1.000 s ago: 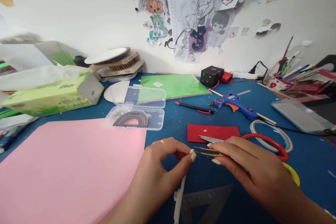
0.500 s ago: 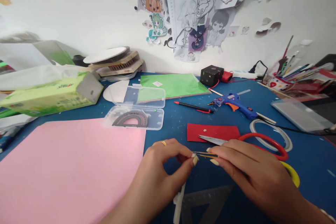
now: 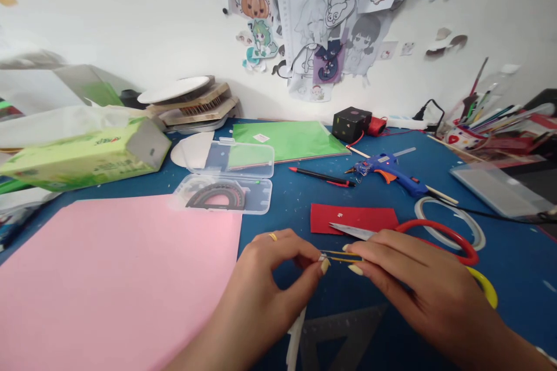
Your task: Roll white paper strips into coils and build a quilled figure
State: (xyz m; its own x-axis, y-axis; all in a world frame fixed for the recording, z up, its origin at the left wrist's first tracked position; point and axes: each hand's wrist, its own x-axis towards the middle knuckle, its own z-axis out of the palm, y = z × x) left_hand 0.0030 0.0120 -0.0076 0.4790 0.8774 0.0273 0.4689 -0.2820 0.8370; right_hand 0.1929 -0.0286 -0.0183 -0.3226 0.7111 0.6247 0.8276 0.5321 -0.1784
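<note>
My right hand (image 3: 418, 278) is closed around slim yellow tweezers (image 3: 343, 258), their two prongs pointing left. At the prong tips, the thumb and index finger of my left hand (image 3: 282, 278) pinch a tiny whitish piece (image 3: 322, 256). Most of that piece is hidden by the fingertips, so its kind is unclear. Just beyond my right hand lie scissors (image 3: 452, 237) with red and yellow handles, blade tips resting over a red strip (image 3: 352, 217). A narrow white strip (image 3: 296, 339) and a clear set square (image 3: 339, 333) lie below my hands.
Pink sheet (image 3: 108, 278) covers the left front. Behind are an open clear case (image 3: 256, 197) with a protractor, a green sheet (image 3: 287, 139), a pen (image 3: 322, 177), a blue glue gun (image 3: 387, 171) and a tape roll (image 3: 472, 235). A tissue pack (image 3: 87, 153) stands left.
Both hands hold nearly the same pose. The tweezer prongs look slightly farther apart than before.
</note>
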